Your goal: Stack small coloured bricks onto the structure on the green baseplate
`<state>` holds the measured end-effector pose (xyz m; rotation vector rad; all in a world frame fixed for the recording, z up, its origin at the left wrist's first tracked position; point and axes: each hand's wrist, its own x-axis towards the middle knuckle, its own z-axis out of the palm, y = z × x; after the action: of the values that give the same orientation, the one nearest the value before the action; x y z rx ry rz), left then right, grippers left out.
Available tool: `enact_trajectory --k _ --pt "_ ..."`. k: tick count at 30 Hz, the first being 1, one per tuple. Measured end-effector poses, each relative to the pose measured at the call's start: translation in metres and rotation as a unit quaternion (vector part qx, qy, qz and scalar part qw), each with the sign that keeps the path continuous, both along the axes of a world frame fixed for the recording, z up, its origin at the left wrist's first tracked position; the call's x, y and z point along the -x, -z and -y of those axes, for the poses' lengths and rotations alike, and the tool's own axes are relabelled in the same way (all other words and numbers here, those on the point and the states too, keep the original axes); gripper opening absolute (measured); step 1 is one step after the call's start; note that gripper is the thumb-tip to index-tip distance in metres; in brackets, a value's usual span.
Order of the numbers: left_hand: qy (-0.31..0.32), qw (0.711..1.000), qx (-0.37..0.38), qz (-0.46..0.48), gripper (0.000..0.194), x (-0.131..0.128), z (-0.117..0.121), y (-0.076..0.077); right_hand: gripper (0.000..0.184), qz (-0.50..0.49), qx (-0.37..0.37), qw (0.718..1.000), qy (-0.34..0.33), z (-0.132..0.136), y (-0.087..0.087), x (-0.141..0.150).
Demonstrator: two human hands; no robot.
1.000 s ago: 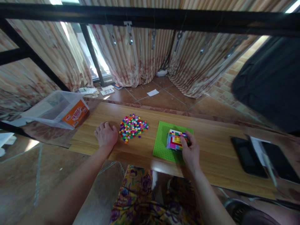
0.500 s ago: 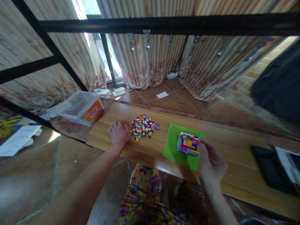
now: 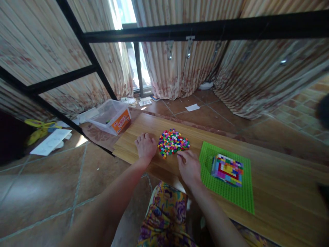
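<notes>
A pile of several small coloured bricks [image 3: 172,142] lies on the wooden table [image 3: 269,192]. My left hand [image 3: 145,146] rests flat on the table just left of the pile, fingers stretched out. My right hand [image 3: 189,166] is at the pile's near right edge, fingers curled with the fingertips close to the bricks; what they hold, if anything, is too small to see. To the right, a green baseplate [image 3: 226,192] carries a square multicoloured brick block [image 3: 227,169], with no hand on it.
A clear plastic box with an orange label [image 3: 111,117] stands off the table's left end. Papers [image 3: 50,141] lie on the tiled floor at the left. Black frame bars [image 3: 180,29] and curtains cross the back. A flowered garment [image 3: 167,219] covers my lap.
My right hand has left the brick block on the baseplate and moved left to the loose brick pile. The view has swung left. My left hand has stayed beside the pile.
</notes>
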<state>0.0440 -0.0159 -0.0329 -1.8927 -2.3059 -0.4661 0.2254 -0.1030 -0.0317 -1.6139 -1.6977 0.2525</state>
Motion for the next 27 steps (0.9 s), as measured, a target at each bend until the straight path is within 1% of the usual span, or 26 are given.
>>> enact_trajectory --k 5,9,13,16,21,24,27 --pt "0.001 1.000 -0.004 0.002 0.035 0.000 0.000 0.001 0.020 0.084 0.001 0.996 -0.021 -0.018 0.001 0.002" --pt "0.003 1.000 -0.004 0.006 0.035 0.000 0.000 0.001 0.017 0.117 0.013 0.993 -0.026 -0.022 0.000 -0.003" --pt "0.006 1.000 -0.001 0.006 0.034 0.000 0.001 0.000 0.013 0.123 0.024 0.992 -0.026 -0.017 0.000 -0.012" --pt "0.004 1.000 -0.002 0.006 0.035 0.000 0.001 -0.001 0.013 0.117 0.020 0.993 -0.026 -0.015 -0.001 -0.013" --pt "0.002 1.000 0.000 0.008 0.035 0.000 0.002 -0.002 0.018 0.098 -0.012 0.993 -0.060 -0.019 -0.002 0.002" --pt "0.002 1.000 0.008 0.008 0.035 0.000 0.002 -0.003 0.017 0.094 -0.008 0.992 -0.082 -0.021 0.001 0.012" --pt "0.002 1.000 0.015 0.010 0.036 -0.001 0.003 -0.004 0.017 0.092 -0.002 0.992 -0.090 -0.021 0.005 0.014"
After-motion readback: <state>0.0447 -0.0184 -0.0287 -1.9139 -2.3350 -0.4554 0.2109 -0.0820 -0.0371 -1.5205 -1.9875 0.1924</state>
